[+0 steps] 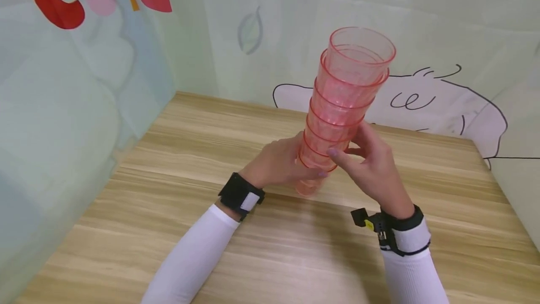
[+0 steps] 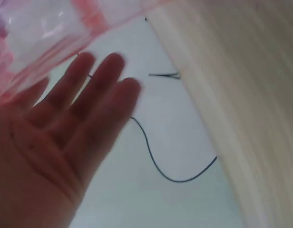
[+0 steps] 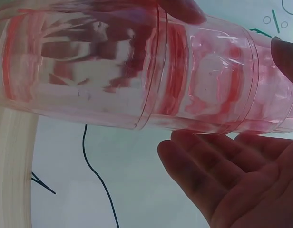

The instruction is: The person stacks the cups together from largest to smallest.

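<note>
Several nested clear pink-red plastic cups (image 1: 339, 107) form a tall stack held over the wooden table (image 1: 202, 247). The stack leans, its open top up and to the right. My left hand (image 1: 276, 161) grips the stack near its lower end, thumb across the near side. Higher up, my right hand (image 1: 375, 168) holds the right side between thumb and fingers. In the left wrist view, three fingers (image 2: 108, 95) stretch out beyond the cup wall. Rims and red bands of the cups (image 3: 208, 71) fill the upper part of the right wrist view, above the right hand's fingers (image 3: 203, 161).
A pale printed curtain (image 1: 236, 8) hangs behind the table and along its left side, with coloured letters at the upper left and a black line drawing at the right. Wrist straps (image 1: 242, 196) with small devices sit on both arms over white sleeves (image 1: 190, 257).
</note>
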Demonstrator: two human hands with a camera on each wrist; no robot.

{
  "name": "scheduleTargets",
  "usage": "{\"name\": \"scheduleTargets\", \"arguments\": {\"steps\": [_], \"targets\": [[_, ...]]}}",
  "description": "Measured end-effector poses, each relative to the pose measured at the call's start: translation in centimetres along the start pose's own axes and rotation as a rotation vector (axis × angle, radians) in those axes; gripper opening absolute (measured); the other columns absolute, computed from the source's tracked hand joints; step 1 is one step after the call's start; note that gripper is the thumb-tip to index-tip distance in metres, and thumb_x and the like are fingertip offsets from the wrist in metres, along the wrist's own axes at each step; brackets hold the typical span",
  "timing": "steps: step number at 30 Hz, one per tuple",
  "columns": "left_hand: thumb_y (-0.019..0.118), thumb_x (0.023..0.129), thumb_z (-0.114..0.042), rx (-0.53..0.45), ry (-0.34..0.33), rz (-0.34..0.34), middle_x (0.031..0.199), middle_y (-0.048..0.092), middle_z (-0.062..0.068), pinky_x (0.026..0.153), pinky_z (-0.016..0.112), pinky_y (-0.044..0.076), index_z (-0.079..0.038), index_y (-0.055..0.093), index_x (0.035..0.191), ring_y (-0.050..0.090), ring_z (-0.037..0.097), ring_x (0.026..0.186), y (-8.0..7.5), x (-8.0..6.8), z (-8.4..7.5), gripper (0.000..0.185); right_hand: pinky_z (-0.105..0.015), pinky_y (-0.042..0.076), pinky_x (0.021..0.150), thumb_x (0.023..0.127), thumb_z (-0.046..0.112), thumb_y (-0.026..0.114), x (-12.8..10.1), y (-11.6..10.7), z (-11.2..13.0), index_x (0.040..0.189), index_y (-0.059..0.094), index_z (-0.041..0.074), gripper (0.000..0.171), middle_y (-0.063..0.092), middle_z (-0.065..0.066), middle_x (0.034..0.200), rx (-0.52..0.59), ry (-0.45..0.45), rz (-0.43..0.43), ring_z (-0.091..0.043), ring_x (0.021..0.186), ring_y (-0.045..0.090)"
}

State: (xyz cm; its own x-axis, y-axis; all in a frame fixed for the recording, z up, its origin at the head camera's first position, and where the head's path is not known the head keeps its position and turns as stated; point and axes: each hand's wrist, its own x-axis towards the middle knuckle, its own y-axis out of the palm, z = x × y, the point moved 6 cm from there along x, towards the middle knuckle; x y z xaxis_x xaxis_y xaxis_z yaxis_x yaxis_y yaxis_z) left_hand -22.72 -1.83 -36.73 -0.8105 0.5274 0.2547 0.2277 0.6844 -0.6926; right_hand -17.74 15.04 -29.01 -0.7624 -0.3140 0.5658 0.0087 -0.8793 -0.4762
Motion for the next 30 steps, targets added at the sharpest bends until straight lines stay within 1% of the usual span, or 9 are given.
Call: {"name": "scheduleTargets", "arguments": {"steps": [3,7,12,18,20,24,26,30], "targets": [[0.059,0.074,-0.086,0.061,-0.029,0.03,0.105,0.064,-0.017,0.078,0.034,0.053,-0.032,0.051,0.13,0.063,0.006,0.091,-0.4,-0.4,0.2,0.079,-0.034,0.056,0.086,0.084,0.001,0.08,0.0,0.0,-0.1,0.146,0.05,0.022,0.072,0.061,0.006,0.133,-0.037,-0.011,0.02,-0.017,0.121,0.06],[0.057,0.074,-0.087,0.096,-0.023,0.029,0.105,0.064,-0.017,0.079,0.035,0.053,-0.033,0.052,0.13,0.065,0.01,0.094,-0.8,-0.6,0.0,0.078,-0.044,0.057,0.084,0.086,0.008,0.081,-0.2,0.1,-0.5,0.145,0.05,0.023,0.068,0.062,0.005,0.131,-0.071,0.002,0.06,-0.019,0.119,0.061],[0.057,0.074,-0.087,0.111,-0.017,0.03,0.105,0.063,-0.018,0.08,0.034,0.053,-0.033,0.053,0.127,0.065,0.011,0.096,-1.0,-0.7,-0.4,0.076,-0.049,0.056,0.082,0.087,0.013,0.081,-0.3,0.2,-0.8,0.143,0.051,0.021,0.064,0.065,0.003,0.127,-0.092,0.029,0.093,-0.02,0.115,0.063],[0.063,0.074,-0.083,0.107,-0.036,0.012,0.103,0.062,-0.02,0.08,0.031,0.052,-0.037,0.055,0.124,0.064,0.009,0.095,-1.7,-1.1,-0.8,0.069,-0.05,0.056,0.083,0.087,0.018,0.082,-0.4,-0.1,-0.9,0.14,0.054,0.021,0.061,0.065,0.003,0.13,-0.143,0.038,0.119,-0.023,0.12,0.061],[0.064,0.075,-0.081,0.117,-0.04,0.014,0.102,0.062,-0.019,0.079,0.031,0.052,-0.036,0.055,0.126,0.064,0.009,0.094,-2.0,-1.2,-1.0,0.068,-0.052,0.055,0.086,0.087,0.019,0.082,-0.4,-0.1,-1.0,0.139,0.055,0.021,0.059,0.064,0.003,0.132,-0.157,0.04,0.131,-0.023,0.122,0.06],[0.064,0.077,-0.079,0.159,-0.065,0.031,0.106,0.063,-0.015,0.08,0.034,0.052,-0.031,0.054,0.136,0.061,0.008,0.093,-2.6,-1.5,-1.2,0.077,-0.057,0.05,0.093,0.087,0.023,0.081,-0.5,-0.2,-1.0,0.139,0.056,0.023,0.057,0.061,0.004,0.136,-0.181,0.045,0.153,-0.021,0.128,0.056],[0.064,0.079,-0.076,0.2,-0.076,0.033,0.105,0.063,-0.012,0.08,0.034,0.052,-0.027,0.052,0.142,0.06,0.008,0.092,-2.9,-1.7,-1.3,0.081,-0.056,0.047,0.098,0.087,0.025,0.082,-0.4,-0.2,-0.9,0.14,0.055,0.025,0.059,0.059,0.006,0.137,-0.2,0.04,0.163,-0.019,0.13,0.053],[0.065,0.081,-0.069,0.284,-0.108,0.025,0.095,0.062,-0.008,0.075,0.032,0.051,-0.024,0.047,0.149,0.058,0.01,0.082,-3.6,-2.0,-1.5,0.084,-0.048,0.042,0.106,0.087,0.029,0.081,-0.3,-0.2,-0.7,0.144,0.052,0.03,0.063,0.055,0.01,0.141,-0.25,0.018,0.179,-0.014,0.135,0.047]]}}
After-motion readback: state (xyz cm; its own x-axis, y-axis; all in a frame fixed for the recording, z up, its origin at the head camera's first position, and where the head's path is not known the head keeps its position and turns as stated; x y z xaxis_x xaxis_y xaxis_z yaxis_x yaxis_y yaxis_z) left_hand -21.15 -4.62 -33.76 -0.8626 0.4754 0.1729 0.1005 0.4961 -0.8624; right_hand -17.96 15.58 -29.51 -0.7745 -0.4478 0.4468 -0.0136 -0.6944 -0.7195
